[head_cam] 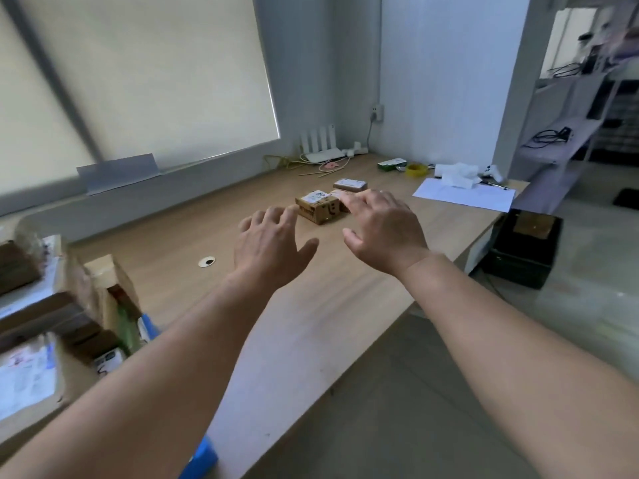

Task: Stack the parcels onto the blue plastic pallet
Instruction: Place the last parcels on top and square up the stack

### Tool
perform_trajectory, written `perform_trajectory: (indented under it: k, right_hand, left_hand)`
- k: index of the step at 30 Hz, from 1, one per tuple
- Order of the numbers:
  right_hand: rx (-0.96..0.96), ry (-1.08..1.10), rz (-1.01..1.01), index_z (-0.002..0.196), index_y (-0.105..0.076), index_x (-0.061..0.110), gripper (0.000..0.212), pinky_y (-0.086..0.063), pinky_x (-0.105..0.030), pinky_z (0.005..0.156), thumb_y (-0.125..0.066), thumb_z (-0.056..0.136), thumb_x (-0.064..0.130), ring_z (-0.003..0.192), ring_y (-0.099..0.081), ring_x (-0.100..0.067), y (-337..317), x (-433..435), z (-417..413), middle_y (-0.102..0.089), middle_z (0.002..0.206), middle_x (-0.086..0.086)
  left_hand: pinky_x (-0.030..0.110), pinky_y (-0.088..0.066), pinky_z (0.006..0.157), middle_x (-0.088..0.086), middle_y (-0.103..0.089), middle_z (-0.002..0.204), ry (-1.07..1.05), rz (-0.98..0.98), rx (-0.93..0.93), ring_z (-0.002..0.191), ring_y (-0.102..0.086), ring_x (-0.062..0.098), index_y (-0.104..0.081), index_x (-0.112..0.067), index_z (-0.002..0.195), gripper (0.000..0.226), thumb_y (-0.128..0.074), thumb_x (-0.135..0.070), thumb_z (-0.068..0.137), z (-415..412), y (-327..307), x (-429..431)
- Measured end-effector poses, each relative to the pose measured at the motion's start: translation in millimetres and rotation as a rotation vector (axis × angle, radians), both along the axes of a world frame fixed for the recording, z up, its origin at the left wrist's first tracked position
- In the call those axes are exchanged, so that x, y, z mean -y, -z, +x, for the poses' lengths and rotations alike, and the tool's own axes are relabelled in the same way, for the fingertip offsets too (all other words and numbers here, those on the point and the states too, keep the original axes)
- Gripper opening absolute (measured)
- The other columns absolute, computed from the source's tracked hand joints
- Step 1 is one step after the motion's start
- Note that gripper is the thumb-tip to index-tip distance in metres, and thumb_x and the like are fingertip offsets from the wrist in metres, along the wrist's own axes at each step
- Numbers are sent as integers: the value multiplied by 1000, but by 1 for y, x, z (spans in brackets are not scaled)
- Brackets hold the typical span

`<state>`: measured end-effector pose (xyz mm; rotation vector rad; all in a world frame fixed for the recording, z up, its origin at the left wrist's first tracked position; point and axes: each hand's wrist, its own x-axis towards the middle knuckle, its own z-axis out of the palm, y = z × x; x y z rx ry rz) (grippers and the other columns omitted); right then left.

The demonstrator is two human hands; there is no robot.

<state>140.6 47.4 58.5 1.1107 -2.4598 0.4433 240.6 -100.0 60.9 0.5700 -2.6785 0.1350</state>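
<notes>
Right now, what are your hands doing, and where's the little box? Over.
Left hand and right hand open, holding nothing. Small parcel on the table, just ahead of both. Nothing between them.

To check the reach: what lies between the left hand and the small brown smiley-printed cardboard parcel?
Between left hand and parcel, only bare wooden tabletop; head view.

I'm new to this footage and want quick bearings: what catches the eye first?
Two arms reach across the wooden table, left hand and right hand open, near a small cardboard parcel mid-table. A flatter parcel lies behind it. At the left edge, stacked parcels sit above a blue pallet corner.
</notes>
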Motion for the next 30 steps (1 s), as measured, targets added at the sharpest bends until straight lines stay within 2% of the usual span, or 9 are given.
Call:
perform_trajectory:
  k: [7,12,23,30]
  right_hand:
    - [-1,72,35,148,-36,19,61,-38,-39,100,-53,91,33,123,-45,-28,19,-28,-60,-50,135,-11]
    - [20,87,74,149,-32,22,61,-35,-37,103,-51,92,35,128,-41,-25,31,-27,-121,-46,138,-9]
    - [58,-12,70,145,-41,17,57,-39,-39,97,-54,91,32,120,-47,-28,38,42,-264,-52,130,-11]
    - [114,-69,65,144,-42,18,57,-37,-37,99,-55,91,32,120,-47,-29,60,85,-317,-52,131,-10]
  left_hand:
    - [37,-25,106,0,-39,146,44,43,-4,133,-34,23,-30,-24,145,67,-40,-62,89,-66,33,-19]
    - [36,-26,107,-1,-38,147,34,92,2,134,-35,22,-29,-26,145,68,-40,-63,89,-126,56,-15]
    - [37,-25,109,0,-37,149,-80,181,10,135,-34,22,-28,-25,146,69,-39,-62,89,-266,76,38]
    - [37,-28,107,0,-38,147,-156,240,-4,133,-36,22,-29,-24,144,67,-39,-61,90,-307,90,78]
